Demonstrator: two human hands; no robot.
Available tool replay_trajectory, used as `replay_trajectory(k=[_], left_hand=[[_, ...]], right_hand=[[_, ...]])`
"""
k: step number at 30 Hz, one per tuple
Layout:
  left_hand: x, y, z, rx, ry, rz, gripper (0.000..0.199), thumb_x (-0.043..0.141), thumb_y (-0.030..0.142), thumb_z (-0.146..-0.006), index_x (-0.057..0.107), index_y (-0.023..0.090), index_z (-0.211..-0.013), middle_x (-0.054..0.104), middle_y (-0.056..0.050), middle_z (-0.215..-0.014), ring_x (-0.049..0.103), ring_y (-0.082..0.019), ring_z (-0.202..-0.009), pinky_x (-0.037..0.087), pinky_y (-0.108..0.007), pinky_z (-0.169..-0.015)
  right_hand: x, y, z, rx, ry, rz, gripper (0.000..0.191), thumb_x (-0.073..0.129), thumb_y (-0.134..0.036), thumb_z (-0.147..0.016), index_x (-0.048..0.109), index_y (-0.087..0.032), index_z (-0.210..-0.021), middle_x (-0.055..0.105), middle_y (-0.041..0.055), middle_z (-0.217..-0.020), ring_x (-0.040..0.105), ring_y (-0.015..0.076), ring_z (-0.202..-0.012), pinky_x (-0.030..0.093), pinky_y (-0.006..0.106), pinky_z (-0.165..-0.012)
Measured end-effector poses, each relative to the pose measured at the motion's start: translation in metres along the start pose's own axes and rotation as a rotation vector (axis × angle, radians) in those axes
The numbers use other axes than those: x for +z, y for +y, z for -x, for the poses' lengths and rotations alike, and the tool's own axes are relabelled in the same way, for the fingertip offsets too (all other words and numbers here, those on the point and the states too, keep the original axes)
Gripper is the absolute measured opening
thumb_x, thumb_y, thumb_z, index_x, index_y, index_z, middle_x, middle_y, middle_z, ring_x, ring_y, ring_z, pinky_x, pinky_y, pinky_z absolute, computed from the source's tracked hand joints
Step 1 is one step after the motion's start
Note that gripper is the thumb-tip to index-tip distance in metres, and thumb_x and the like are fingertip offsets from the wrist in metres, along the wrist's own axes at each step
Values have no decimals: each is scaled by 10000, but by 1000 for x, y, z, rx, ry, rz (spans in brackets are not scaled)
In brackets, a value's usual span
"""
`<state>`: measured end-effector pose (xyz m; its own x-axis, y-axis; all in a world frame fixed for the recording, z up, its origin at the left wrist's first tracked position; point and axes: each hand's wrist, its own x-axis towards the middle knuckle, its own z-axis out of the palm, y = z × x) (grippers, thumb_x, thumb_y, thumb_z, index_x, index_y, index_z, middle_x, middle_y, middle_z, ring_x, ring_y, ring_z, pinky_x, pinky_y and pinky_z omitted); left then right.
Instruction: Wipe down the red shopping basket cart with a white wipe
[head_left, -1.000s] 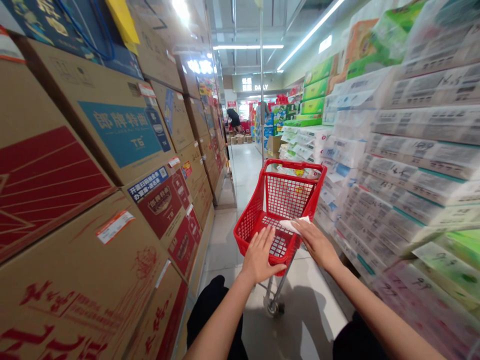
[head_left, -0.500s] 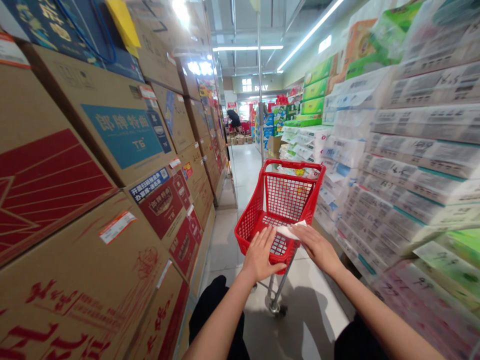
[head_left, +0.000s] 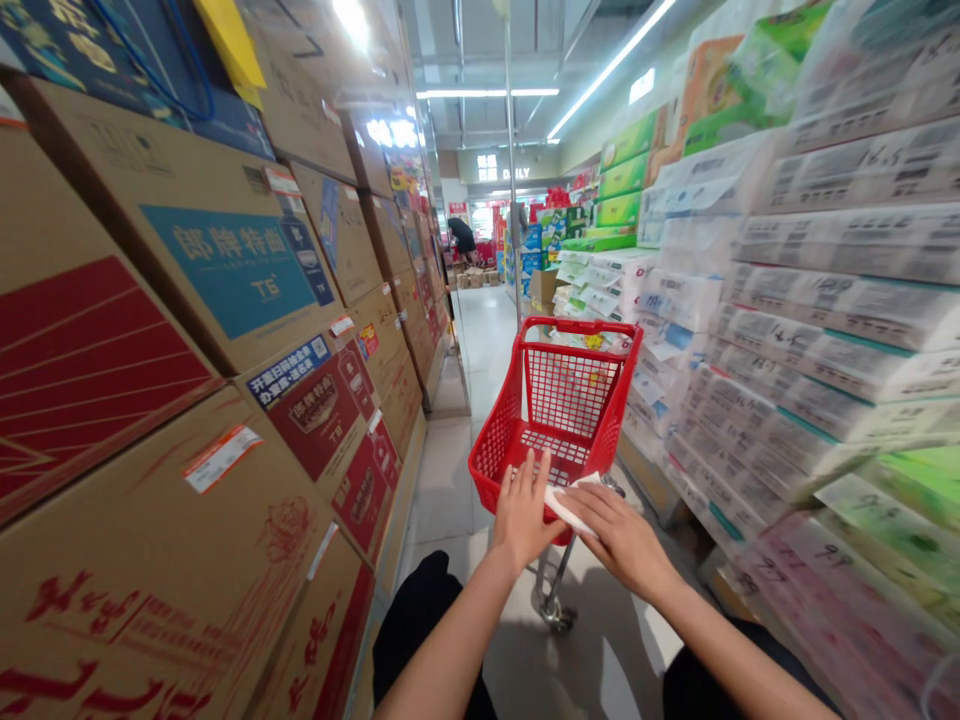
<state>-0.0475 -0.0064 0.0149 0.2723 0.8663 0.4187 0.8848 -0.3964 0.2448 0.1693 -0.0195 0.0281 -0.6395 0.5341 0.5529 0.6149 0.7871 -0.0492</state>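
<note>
A small red shopping cart [head_left: 499, 480] with a lattice plastic basket stands right in front of me, its basket holding nothing that I can see. My left hand [head_left: 525, 515] rests on the near rim, fingers stretched out over it and thumb apart. Close beside it, my right hand [head_left: 611, 522] presses a folded white tissue [head_left: 568, 508] against the same rim. The tissue pokes out past the fingers toward my left hand; its rest is hidden under the palm. Below the basket, a metal leg and a caster [head_left: 556, 615] show.
Stacked cartons [head_left: 225, 260] form a wall along the left. White packs of paper [head_left: 825, 280] are piled high on the right. A metal pole [head_left: 511, 200] rises beyond the cart. Far down the aisle, a person [head_left: 462, 238] bends near cardboard boxes.
My right hand has slid the tissue nearer to me along the rim, closer to my left hand. My left hand stays at the rim. The view has shifted slightly.
</note>
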Motion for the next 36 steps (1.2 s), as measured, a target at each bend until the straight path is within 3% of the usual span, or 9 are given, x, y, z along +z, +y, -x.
replay_trajectory(k=[5, 8, 12, 15, 19, 28, 31, 33, 36], left_hand=[[14, 34, -10, -62, 64, -9, 1120, 680, 595, -889, -83, 310, -1656, 32, -116, -1731, 305, -414, -1527, 157, -661, -1248], [17, 39, -16, -18, 31, 12, 1139, 683, 570, -891, -107, 268, -1654, -6, -108, -1731, 230, -364, -1564, 188, -607, -1264], [6, 5, -19, 216, -76, 7, 1079, 660, 571, -905, -24, 229, -1666, 53, -71, -1737, 112, -275, -1598, 205, -478, -1290], [-8, -35, -19, 146, -35, -80, 971, 642, 597, -918, 112, 270, -1663, 107, -69, -1735, 74, -330, -1597, 126, -576, -1288], [-10, -57, -21, 118, -15, -94, 753, 516, 510, -1015, 184, 282, -1652, 184, -44, -1725, 93, -294, -1599, 233, -523, -1275], [19, -8, -32, 114, -8, -123, 938, 577, 447, -942, 71, 100, -1652, 156, -113, -1722, 104, -257, -1598, 155, -461, -1313], [21, -1, -32, 133, -31, -148, 975, 571, 472, -940, 29, 78, -1649, 118, -122, -1725, 89, -255, -1599, 150, -451, -1312], [20, 3, -31, 168, -53, -153, 984, 561, 520, -951, 21, 90, -1651, 101, -115, -1727, 90, -249, -1600, 147, -442, -1312], [17, 12, -30, 199, -72, -146, 984, 534, 577, -966, 13, 105, -1655, 93, -110, -1728, 96, -244, -1600, 141, -433, -1312]], right_hand=[[2, 26, 4, 85, -4, 25, 605, 490, -346, -1042, 311, -322, -1620, 390, 55, -1642, 324, 259, -1532, 421, 525, -1195], [8, 36, 12, 121, 8, 30, 591, 437, -329, -1062, 278, -317, -1630, 340, 61, -1666, 317, 247, -1535, 399, 537, -1208], [11, 53, 21, 161, 28, 53, 559, 422, -317, -1068, 314, -319, -1616, 394, 55, -1640, 341, 243, -1525, 373, 557, -1220], [13, 65, 27, 235, 61, 57, 558, 404, -324, -1072, 303, -323, -1621, 395, 47, -1640, 350, 243, -1521, 364, 555, -1227], [19, 63, 30, 358, 166, 82, 584, 366, -306, -1075, 237, -302, -1645, 380, 62, -1646, 342, 252, -1524, 366, 551, -1224], [58, 0, -7, 211, 159, 225, 697, 393, -176, -1042, 88, -236, -1667, 399, 81, -1627, 376, 216, -1507, 338, 466, -1232], [52, 13, 1, 157, 131, 247, 701, 377, -145, -1029, 98, -231, -1666, 383, 72, -1635, 382, 208, -1503, 321, 456, -1238], [38, 34, 17, 116, 65, 251, 703, 347, -113, -1015, 119, -256, -1664, 370, 46, -1643, 379, 197, -1504, 296, 461, -1251], [17, 72, 42, 176, 36, 266, 685, 326, -109, -1008, 188, -284, -1656, 400, 20, -1628, 397, 197, -1494, 272, 478, -1261]])
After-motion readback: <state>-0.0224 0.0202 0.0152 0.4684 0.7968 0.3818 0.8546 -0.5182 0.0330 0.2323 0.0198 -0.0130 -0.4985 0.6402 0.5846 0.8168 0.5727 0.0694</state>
